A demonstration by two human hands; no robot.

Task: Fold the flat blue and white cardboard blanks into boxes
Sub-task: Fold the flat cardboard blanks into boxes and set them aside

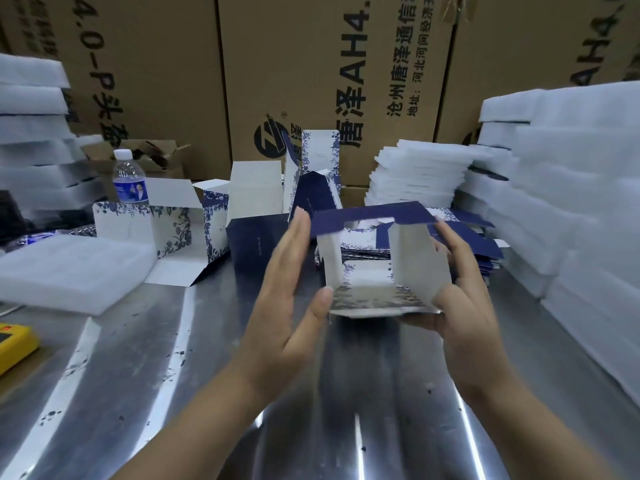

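We had the half-folded box point(415, 258) up off the steel table point(156, 393), sitting right between both hands. Our right hand point(464, 306) was doing the actual holding. The thumb was hooked over the front edge of the white right wall, and the fingers wrapped round the outside and underneath, with fingertips point(445, 233) poking up by the dark blue top flap.

Our left hand point(280, 299) wasn't gripping anything. Its fingers were straight and together, palm facing the box's left wall, and the thumb tip touched the lower left corner. Whether those flat fingers actually touched the side, we couldn't tell, it was a bit blurry there.

The box was open toward us, white inside with floral print on the floor panel. Just behind it lay the stack of flat blanks point(481, 242), and a few popped-up boxes point(252, 244) stood to the left. There were foam sheets point(571, 202) piled on the right and a water bottle point(129, 181) back left.
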